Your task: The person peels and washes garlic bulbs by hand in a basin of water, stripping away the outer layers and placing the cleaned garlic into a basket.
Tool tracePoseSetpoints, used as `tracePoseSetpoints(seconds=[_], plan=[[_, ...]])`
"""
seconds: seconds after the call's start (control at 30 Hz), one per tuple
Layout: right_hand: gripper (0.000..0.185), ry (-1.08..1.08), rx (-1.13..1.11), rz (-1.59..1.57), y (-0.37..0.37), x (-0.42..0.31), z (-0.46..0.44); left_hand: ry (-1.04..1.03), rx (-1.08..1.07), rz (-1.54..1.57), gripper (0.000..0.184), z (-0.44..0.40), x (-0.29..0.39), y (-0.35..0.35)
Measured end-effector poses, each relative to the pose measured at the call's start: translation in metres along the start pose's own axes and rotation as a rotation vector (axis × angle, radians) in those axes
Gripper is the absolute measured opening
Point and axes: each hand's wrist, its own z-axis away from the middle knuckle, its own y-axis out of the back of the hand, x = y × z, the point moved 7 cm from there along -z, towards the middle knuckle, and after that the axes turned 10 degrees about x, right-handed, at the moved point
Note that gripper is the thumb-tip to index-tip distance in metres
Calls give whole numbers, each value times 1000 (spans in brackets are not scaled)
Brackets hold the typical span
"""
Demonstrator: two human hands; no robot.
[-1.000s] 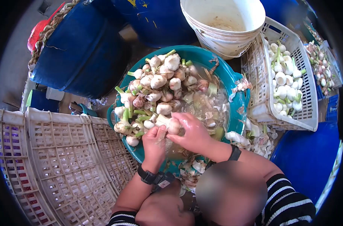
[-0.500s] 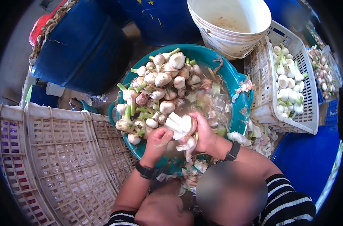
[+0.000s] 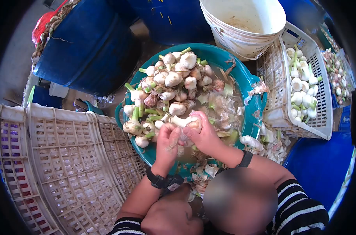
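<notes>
A garlic bulb with a thick pale stem (image 3: pixel 193 122) is in my right hand (image 3: pixel 205 134), whose fingers wrap round the bulb above the near part of the teal tub (image 3: pixel 246 78). Just left of it, my left hand (image 3: pixel 168 145) has its thumb and fingers pinched together on a thin strip of peel (image 3: pixel 181 137) beside the bulb. Beyond my hands, a heap of unpeeled garlic (image 3: pixel 173 79) with cut green stems fills the tub's left side. Loose skins (image 3: pixel 223 107) float in murky water on the right.
White crates (image 3: pixel 68 160) stand at the left. A white bucket (image 3: pixel 240 39) is behind the tub, beside a crate (image 3: pixel 322 98) of peeled garlic (image 3: pixel 303 84). Blue barrels (image 3: pixel 88 47) stand at the back left. Peel scraps (image 3: pixel 277 149) lie right of the tub.
The large loose skin that hung from the bulb half a second ago no longer hangs there. The bulb has turned in my right hand, and my left hand has shifted slightly right.
</notes>
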Motion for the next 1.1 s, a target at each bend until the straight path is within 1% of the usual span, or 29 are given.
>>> tracePoseSetpoints(seconds=[0.07,0.1,0.17,0.2,0.23,0.3,0.37,0.4,0.43,0.5,0.53,0.57,0.6,0.63,0.67,0.7,0.73,0.77,0.8,0.83,0.87,0.9,0.93,0.97,1.0,1.03,1.07,1.1], plan=[[59,-13,-29,-179,-4,6,0,101,88,70,28,5,-1,-5],[59,-12,-29,-180,-6,11,-1,100,88,70,28,3,-2,-1],[66,157,-11,61,-6,10,-2,384,-119,78,39,6,-20,-5],[66,156,-10,60,-5,12,-3,371,-124,91,35,7,-18,-5],[64,195,4,93,-3,11,-5,373,-125,91,35,9,-16,-6],[63,236,19,129,-1,3,-4,353,-129,-43,30,9,-15,-4],[61,238,60,-121,3,-10,3,330,-121,14,29,10,-13,-6],[57,331,80,50,4,-22,4,306,-112,68,27,11,-10,-8],[57,330,81,53,4,-21,1,308,-114,70,27,11,-8,-9],[47,-143,-138,-158,-9,9,-9,413,-184,0,24,12,-6,-10],[44,-536,-311,-548,-21,23,-7,415,-186,-2,24,13,-2,-10],[44,-539,-309,-551,-15,27,-10,350,-250,-71,21,15,6,-13],[44,-703,-463,-895,-19,26,-3,281,-313,-139,19,16,12,-14],[47,-860,-619,-1240,-20,18,3,282,-312,-139,19,15,8,-9],[55,-833,-669,-1065,-17,21,4,210,-288,-227,17,10,1,1],[55,-833,-667,-1065,-16,13,4,138,-264,-314,16,4,-6,10],[54,-815,-589,-999,-15,8,1,30,-167,-406,14,-4,-9,22],[54,-795,-515,-932,-12,6,-1,30,-166,-405,14,-5,-9,19],[49,-678,-496,-792,-13,15,-4,-111,51,-322,15,-11,3,26],[49,-675,-494,-793,-18,20,-1,-251,266,-236,16,-12,15,36],[46,-457,-373,-530,-17,23,-6,-279,138,-260,17,-12,13,37],[43,-240,-252,-268,-14,17,-6,-280,140,-263,17,-9,24,31],[39,3,-247,-156,-16,1,1,-60,65,-307,17,-4,19,20],[38,120,-242,-107,-16,-16,12,159,-10,-348,18,1,9,10],[39,140,-213,-127,-17,-15,12,106,22,-191,24,-3,6,10],[39,158,-182,-147,-16,-13,12,106,25,-197,24,-6,0,17],[39,156,-182,-151,-15,-13,8,-3,44,-174,21,-7,9,20],[39,-239,-105,-267,-9,12,-1,-112,63,-148,18,-7,18,21]])
